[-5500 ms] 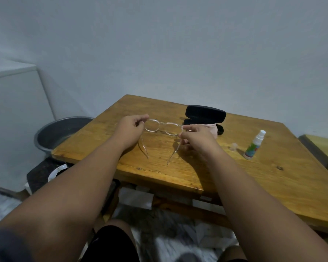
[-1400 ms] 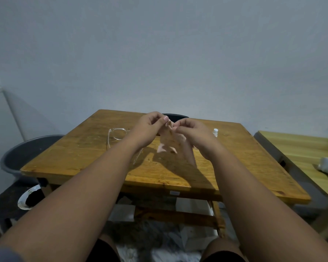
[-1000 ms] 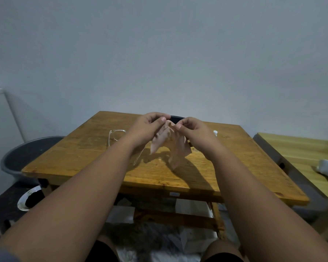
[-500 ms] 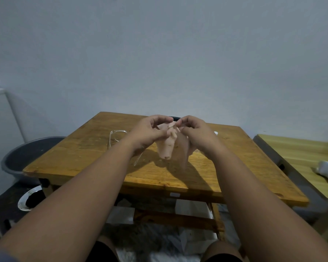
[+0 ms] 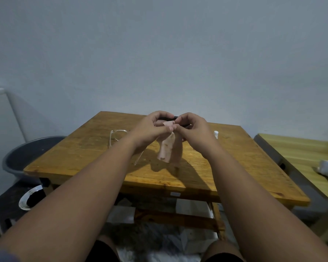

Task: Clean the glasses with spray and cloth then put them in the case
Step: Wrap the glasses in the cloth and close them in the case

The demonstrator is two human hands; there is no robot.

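Your left hand point(image 5: 150, 127) and right hand point(image 5: 193, 129) meet above the square wooden table point(image 5: 83, 157). The curled fingertips of both pinch the top edge of the pale-pink cleaning cloth point(image 5: 168, 150), which hangs down between them over the tabletop. The clear-framed glasses point(image 5: 117, 135) lie on the table beside your left wrist, in neither hand. Only a sliver of the black case point(image 5: 175, 117) shows behind your knuckles, and the white-capped spray bottle point(image 5: 216, 133) peeks past your right hand.

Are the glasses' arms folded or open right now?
Open: the glasses lie on the table, both arms sticking out toward its near edge.
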